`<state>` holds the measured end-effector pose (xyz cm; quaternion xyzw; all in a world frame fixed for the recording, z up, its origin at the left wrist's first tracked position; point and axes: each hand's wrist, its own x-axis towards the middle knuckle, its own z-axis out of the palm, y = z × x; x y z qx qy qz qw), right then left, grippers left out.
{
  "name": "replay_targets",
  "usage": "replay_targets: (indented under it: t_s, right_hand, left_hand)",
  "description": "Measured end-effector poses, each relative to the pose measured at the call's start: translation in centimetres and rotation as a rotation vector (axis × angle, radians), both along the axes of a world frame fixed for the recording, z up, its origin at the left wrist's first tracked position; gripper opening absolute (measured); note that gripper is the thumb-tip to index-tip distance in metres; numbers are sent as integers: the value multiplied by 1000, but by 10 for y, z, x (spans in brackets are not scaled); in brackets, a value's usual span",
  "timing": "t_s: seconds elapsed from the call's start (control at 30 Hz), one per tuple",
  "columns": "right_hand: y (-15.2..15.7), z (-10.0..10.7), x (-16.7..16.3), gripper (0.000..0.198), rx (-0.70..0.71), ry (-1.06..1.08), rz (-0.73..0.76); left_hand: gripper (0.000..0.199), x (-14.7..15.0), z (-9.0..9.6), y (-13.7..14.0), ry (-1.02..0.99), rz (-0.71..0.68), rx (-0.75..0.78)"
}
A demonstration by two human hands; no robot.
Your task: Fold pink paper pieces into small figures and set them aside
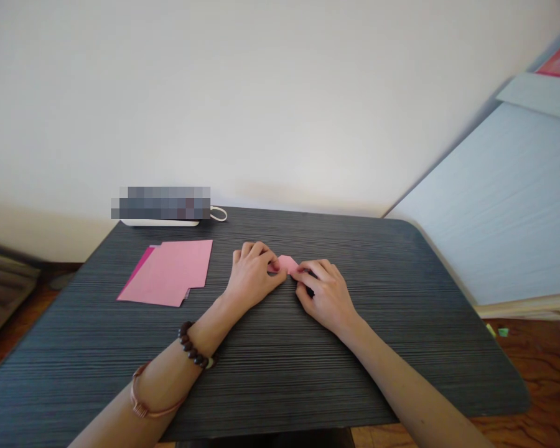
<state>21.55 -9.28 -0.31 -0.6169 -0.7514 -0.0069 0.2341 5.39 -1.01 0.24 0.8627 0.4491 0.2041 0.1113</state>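
A small folded piece of pink paper (pixel 288 264) lies flat on the dark grey wood-grain tabletop (pixel 280 373), a little behind the table's middle, pinched from both sides so that only its upper part shows between the fingers. What shows ends in a blunt angled tip pointing away from the person toward the wall; its long axis cannot be told, since the hands cover its ends. The left hand (pixel 252 277) is curled, fingers bent down, thumb and fingertips closed on the paper's left edge. The right hand (pixel 324 294) is likewise curled, its fingertips pressed on the right edge. The left forearm wears a dark wooden bead bracelet (pixel 193 348) at the wrist and a thin copper-coloured bangle (pixel 144 401) further up. To the left, well apart from the hands, lies a stack of pink paper sheets (pixel 170 272). Behind it, at the table's far edge, sits a white device (pixel 161 221) with a loop of cord.
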Motion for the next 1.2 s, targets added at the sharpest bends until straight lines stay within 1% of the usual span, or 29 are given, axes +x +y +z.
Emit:
replay_targets:
  t_s: [0.17, 0.27, 0.5, 0.7, 1.2]
  right_hand:
    - [-1, 1, 0, 25, -4, -19, 0]
    - [-1, 1, 0, 25, -4, -19, 7]
    - [-1, 1, 1, 25, -27, -21, 4]
    - [-2, 1, 1, 25, -27, -17, 5]
    - [-2, 1, 3, 27, -30, -9, 3]
  left_hand:
    - [14, -1, -2, 7, 3, -72, -39]
    - [13, -3, -1, 8, -3, -86, -60]
    - [9, -6, -1, 12, -14, -94, -103]
    - [14, -17, 0, 20, 3, -88, -161]
    - [13, -29, 0, 31, 13, -114, -209]
